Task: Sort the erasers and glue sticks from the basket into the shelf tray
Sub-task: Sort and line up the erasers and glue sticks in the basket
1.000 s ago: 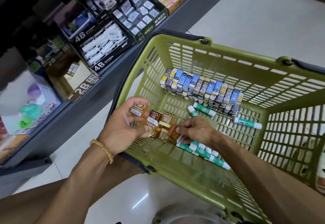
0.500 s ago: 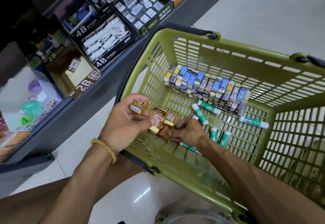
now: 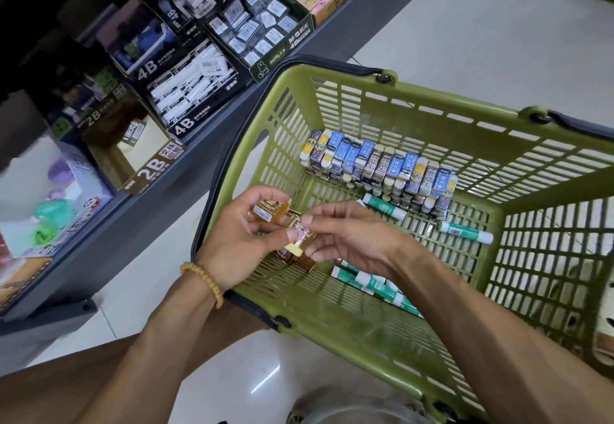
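Brown erasers [image 3: 295,240] held over the green basket [image 3: 365,91], near its left wall.
Left hand [image 3: 239,240] curled around several; right hand [image 3: 352,240] pinching one. More erasers [image 3: 378,167] stacked along the basket's far wall, glue sticks [image 3: 382,206] loose beside them.

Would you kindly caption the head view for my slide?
Over a green basket, the left hand holds brown erasers while the right hand pinches another.

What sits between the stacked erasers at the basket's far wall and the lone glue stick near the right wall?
In the head view, only bare basket floor separates the stacked erasers from the lone glue stick; nothing lies between them.
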Demonstrator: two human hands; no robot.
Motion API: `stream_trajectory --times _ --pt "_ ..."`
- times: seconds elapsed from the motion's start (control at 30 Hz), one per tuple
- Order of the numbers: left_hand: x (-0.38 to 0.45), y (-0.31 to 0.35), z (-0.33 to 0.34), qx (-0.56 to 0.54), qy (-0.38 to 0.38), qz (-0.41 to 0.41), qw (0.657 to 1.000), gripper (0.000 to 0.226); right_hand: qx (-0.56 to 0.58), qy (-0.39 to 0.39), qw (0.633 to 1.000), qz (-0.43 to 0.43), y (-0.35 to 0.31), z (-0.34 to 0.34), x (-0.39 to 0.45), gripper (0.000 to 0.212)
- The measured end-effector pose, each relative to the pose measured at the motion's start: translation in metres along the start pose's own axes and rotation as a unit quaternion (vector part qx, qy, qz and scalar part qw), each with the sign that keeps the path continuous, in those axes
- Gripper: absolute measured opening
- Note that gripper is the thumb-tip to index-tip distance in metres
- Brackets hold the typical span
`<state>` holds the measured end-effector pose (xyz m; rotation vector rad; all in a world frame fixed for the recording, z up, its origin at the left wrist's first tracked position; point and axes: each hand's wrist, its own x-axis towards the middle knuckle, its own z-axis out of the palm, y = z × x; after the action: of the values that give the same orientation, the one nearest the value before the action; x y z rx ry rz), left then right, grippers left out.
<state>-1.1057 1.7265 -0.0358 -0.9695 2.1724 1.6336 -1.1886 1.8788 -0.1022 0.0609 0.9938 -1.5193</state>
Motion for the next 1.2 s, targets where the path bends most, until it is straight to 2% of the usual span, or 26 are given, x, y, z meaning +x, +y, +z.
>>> stream_trajectory --times 0.13,0.2,0.27,0.33,0.4,0.43,0.5,0.7,0.73,0.8,0.87,0.9,0.93,1.0,1.07,1.2 --pt "-0.001 0.001 -0.002 -0.029 0.01 -0.001 1.0 0.033 -0.055 0.014 0.998 -0.033 0.002 0.001 0.001 0.023" --pt "-0.003 0.002 -0.004 -0.004 0.028 0.007 1.0 0.015 -0.06 0.079 0.994 -0.033 0.002 -0.004 0.007 0.028" --pt "-0.007 0.003 -0.009 0.03 0.04 0.017 0.999 0.016 -0.118 0.146 0.982 -0.008 0.006 -0.01 0.015 0.029" --pt "-0.013 0.005 -0.014 0.04 0.037 0.018 0.998 0.018 -0.228 0.162 0.96 0.019 0.016 -0.009 0.026 0.021" --pt "-0.018 0.005 -0.017 0.023 0.029 0.002 0.999 0.032 -0.325 0.154 0.933 0.021 0.029 -0.001 0.04 0.001" --pt "-0.019 0.004 -0.018 0.008 0.034 -0.009 0.999 0.038 -0.369 0.154 0.916 0.017 0.033 0.004 0.046 0.008" --pt "-0.02 0.003 -0.02 -0.011 0.06 -0.02 0.998 0.036 -0.435 0.165 0.885 0.003 0.042 0.012 0.057 0.015" --pt "-0.019 0.002 -0.021 -0.015 0.104 -0.015 0.994 0.023 -0.529 0.211 0.82 -0.056 0.053 0.026 0.067 0.014" --pt "-0.018 0.002 -0.02 -0.017 0.105 -0.013 0.994 0.022 -0.51 0.22 0.829 -0.065 0.049 0.025 0.065 0.013" --pt "-0.014 0.0 -0.018 -0.02 0.107 -0.008 0.994 0.02 -0.36 0.228 0.902 -0.072 0.033 0.022 0.051 0.019" --pt "-0.009 0.001 -0.013 -0.023 0.104 -0.01 0.994 0.016 -0.153 0.181 0.97 -0.063 0.013 0.015 0.03 0.026" --pt "-0.006 0.002 -0.01 -0.027 0.098 -0.013 0.995 0.015 -0.094 0.147 0.983 -0.063 0.003 0.011 0.018 0.03" --pt "-0.003 0.003 -0.005 -0.033 0.087 -0.017 0.995 0.014 -0.076 0.118 0.988 -0.068 -0.006 0.008 0.008 0.031" --pt "0.003 0.007 0.005 -0.048 0.057 -0.023 0.997 0.014 -0.099 0.098 0.986 -0.089 -0.02 0.004 -0.008 0.019" --pt "0.008 0.012 0.015 -0.062 0.029 -0.023 0.997 0.017 -0.115 0.12 0.981 -0.102 -0.027 -0.001 -0.016 0.013" --pt "0.013 0.02 0.033 -0.076 -0.02 -0.022 0.997 0.017 -0.134 0.136 0.977 -0.096 -0.026 -0.01 -0.03 0.017"
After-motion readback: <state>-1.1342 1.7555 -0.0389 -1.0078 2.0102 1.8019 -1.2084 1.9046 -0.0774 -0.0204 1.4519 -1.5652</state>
